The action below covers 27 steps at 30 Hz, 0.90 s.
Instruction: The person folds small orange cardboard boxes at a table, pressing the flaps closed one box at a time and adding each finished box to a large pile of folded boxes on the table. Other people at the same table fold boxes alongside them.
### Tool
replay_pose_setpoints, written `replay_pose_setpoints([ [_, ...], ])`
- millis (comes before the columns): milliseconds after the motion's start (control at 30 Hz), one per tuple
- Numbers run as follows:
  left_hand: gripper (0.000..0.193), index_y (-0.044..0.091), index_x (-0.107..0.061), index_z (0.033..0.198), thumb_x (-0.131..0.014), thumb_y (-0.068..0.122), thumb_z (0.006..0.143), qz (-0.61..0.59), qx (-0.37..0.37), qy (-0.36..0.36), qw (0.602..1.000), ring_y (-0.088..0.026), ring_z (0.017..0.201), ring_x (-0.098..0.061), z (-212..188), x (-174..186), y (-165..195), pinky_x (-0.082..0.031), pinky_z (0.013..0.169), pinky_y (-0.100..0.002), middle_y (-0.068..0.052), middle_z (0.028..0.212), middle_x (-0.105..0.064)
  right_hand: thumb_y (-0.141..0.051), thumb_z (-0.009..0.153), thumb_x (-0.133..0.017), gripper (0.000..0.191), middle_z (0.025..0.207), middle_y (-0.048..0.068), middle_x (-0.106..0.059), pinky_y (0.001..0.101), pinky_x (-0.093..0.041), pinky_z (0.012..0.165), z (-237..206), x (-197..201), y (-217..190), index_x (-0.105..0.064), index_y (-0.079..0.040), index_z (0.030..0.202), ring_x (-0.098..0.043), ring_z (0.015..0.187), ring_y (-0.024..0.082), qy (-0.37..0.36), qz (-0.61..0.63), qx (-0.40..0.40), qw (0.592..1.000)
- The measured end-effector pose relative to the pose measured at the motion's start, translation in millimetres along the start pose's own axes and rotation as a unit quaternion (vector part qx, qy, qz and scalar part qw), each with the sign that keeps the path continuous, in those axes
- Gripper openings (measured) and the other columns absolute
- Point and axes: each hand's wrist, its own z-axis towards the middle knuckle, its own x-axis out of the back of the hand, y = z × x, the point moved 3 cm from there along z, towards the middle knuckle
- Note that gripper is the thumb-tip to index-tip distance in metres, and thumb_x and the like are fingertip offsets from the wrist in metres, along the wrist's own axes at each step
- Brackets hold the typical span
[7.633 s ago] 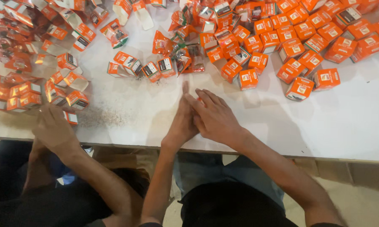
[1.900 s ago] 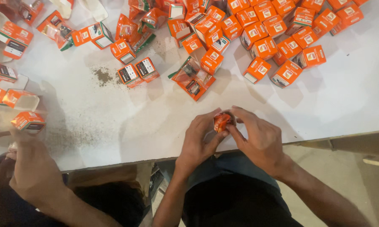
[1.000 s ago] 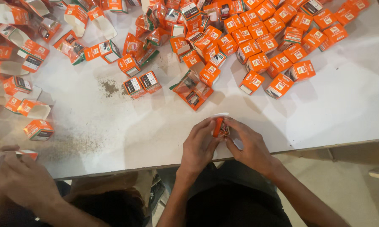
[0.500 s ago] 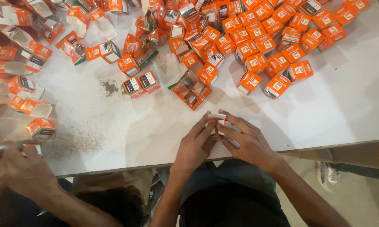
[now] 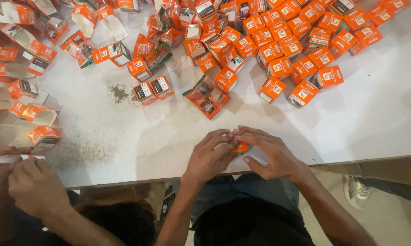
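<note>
Orange box (image 5: 240, 147) between closed fingers (image 5: 223, 145)

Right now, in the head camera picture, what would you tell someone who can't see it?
Two hands, the left hand and right hand, press a small orange box down on a white table. Many more orange boxes lie heaped beyond, and another person's hands work at the left.

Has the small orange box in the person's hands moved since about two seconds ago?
Yes. The small orange box has come down onto the white table near its front edge.
</note>
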Motion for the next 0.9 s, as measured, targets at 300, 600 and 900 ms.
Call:
replay_pose_setpoints([
  [300,0.029,0.008,-0.072,0.107,-0.085,0.009,0.081,-0.056,0.051,0.014,0.997,-0.033,0.116,-0.066,-1.9,5.8,15.9,-0.058,0.094,-0.041,-0.010,0.115,-0.068,-0.003,0.089,-0.075,0.034,0.130,0.011,-0.071,0.0413,-0.056,0.104,-0.6,-7.7,2.2,-0.066,-0.007,0.121,-0.064,0.130,0.032,0.046,-0.055,0.022,0.997],
  [600,0.024,0.009,-0.070,0.105,-0.083,0.012,0.086,-0.044,0.077,0.030,0.996,-0.035,0.121,-0.066,-13.0,-4.9,22.4,-0.057,0.098,-0.044,-0.010,0.121,-0.068,0.002,0.088,-0.072,0.026,0.129,0.008,-0.072,0.0412,-0.058,0.103,-4.8,-5.0,-1.7,-0.069,-0.008,0.113,-0.065,0.131,0.032,0.040,-0.052,0.031,0.997],
  [900,0.021,0.008,-0.070,0.099,-0.083,0.011,0.083,0.046,0.054,0.004,0.997,-0.034,0.123,-0.064,-7.4,-1.3,37.9,-0.056,0.097,-0.045,-0.009,0.126,-0.065,-0.003,0.080,-0.076,0.036,0.136,0.010,-0.066,0.0410,-0.056,0.100,-11.4,5.4,-14.1,-0.070,-0.006,0.115,-0.060,0.132,0.034,-0.022,-0.096,0.044,0.994],
])
